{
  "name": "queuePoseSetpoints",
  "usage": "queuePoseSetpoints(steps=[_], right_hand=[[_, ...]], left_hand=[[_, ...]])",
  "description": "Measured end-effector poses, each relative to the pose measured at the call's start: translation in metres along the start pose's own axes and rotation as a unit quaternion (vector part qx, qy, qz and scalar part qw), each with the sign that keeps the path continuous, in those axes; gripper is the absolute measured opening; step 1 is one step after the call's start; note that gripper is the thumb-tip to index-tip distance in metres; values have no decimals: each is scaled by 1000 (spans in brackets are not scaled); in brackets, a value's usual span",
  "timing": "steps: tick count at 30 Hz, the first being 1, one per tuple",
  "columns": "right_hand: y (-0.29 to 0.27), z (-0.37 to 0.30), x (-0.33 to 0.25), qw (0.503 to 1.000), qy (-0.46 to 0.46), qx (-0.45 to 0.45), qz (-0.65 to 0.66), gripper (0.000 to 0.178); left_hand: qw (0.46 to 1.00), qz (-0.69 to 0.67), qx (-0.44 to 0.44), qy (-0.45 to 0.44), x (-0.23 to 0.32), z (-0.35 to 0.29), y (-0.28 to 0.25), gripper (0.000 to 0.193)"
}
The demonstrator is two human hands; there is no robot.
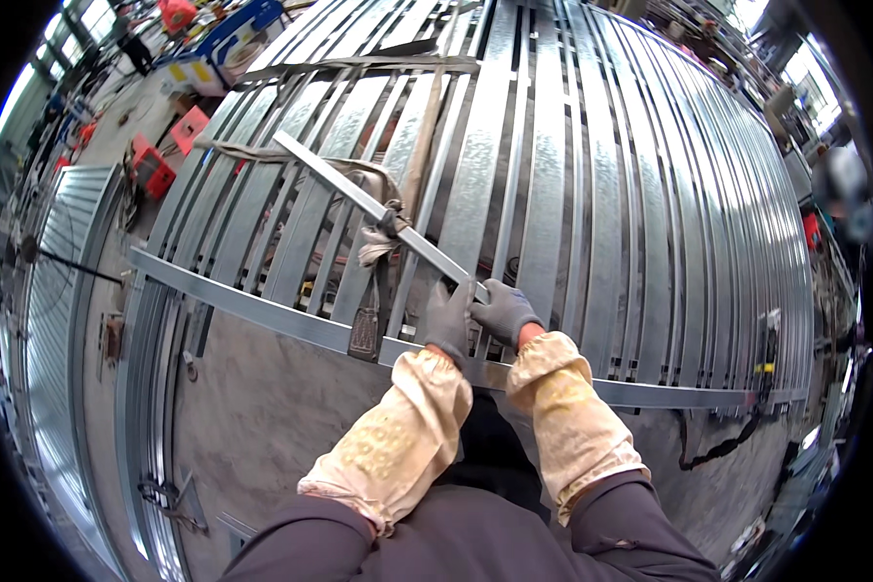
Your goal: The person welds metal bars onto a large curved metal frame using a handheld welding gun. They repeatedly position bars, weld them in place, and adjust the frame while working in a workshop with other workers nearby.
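Observation:
My left hand (448,318), in a grey glove, is closed on the near end of a silver metal square tube (335,181). Beside it my right hand (506,311), gloved the same way, grips that end too. The tube slants away to the far left above a large frame of galvanized metal bars (473,184). Around its middle a grey-beige lifting strap (378,242) is wrapped and bunched. One stitched strap end (365,333) hangs over the frame's front rail (252,306). The fingers' undersides are partly hidden.
More flat straps (359,63) cross the frame's far left. At left stand a ribbed metal panel (60,291) and long metal profiles (145,388). Red plastic objects (150,167) sit on the concrete floor (252,398). A dark cable (718,448) lies at lower right.

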State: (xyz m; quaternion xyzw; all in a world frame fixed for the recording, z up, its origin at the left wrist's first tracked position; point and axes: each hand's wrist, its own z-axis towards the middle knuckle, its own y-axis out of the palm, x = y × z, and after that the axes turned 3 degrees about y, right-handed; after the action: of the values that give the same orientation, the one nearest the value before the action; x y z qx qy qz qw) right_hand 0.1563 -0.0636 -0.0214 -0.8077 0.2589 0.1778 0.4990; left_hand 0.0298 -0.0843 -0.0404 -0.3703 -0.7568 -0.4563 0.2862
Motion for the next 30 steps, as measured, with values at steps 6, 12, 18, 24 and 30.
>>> queuePoseSetpoints(steps=[6, 12, 18, 24, 30], right_hand=[[5, -3, -9, 999, -1, -3, 32, 48], [0, -8, -13, 1000, -20, -3, 0, 66], [-33, -19, -9, 978, -143, -45, -142, 59], [-42, -46, -2, 977, -39, -18, -209, 60], [-150, -147, 246, 941, 108, 314, -68, 52]], left_hand=[[959, -224, -134, -109, -29, 47, -23, 32], [944, -251, -159, -146, -41, 57, -22, 21], [954, -182, -204, -121, -55, 56, -14, 20], [948, -245, -198, -51, -68, 82, -28, 17], [944, -280, -154, -81, -75, 62, -23, 11]])
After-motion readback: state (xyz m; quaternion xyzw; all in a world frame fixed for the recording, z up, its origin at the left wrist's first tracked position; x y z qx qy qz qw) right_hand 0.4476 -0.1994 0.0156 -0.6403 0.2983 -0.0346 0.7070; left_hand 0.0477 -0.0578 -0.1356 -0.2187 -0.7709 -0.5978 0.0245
